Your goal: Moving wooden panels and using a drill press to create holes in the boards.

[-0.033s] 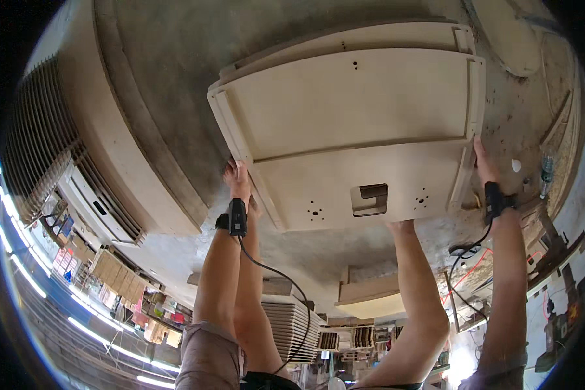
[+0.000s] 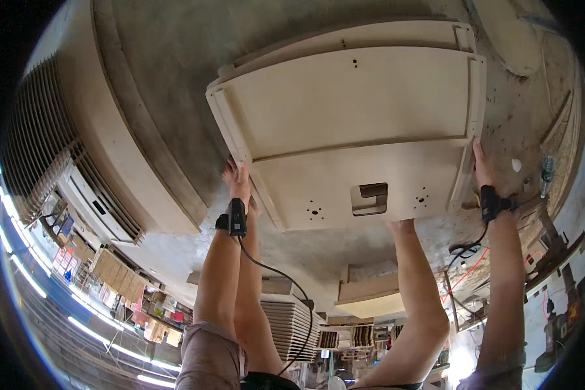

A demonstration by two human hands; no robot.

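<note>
In front of my legs lies a large pale wooden panel with raised strips along its sides and across its middle. Its near part has a rectangular cutout and small drilled holes. A similar panel shows beneath it at the far edge. My left hand grips the panel's left side, thumb near the top and the other fingers partly out of sight. At the right side my right hand holds the edge, its fingers partly hidden. Both wrists carry black straps with devices and cables.
Long pale boards lie on the left, beside a stack of slatted panels. A clear bottle and a small white scrap are on the floor at right. Another stack of boards stands beyond my legs.
The panel and both hands are almost where they were; my right hand sits very slightly differently at the right edge.
</note>
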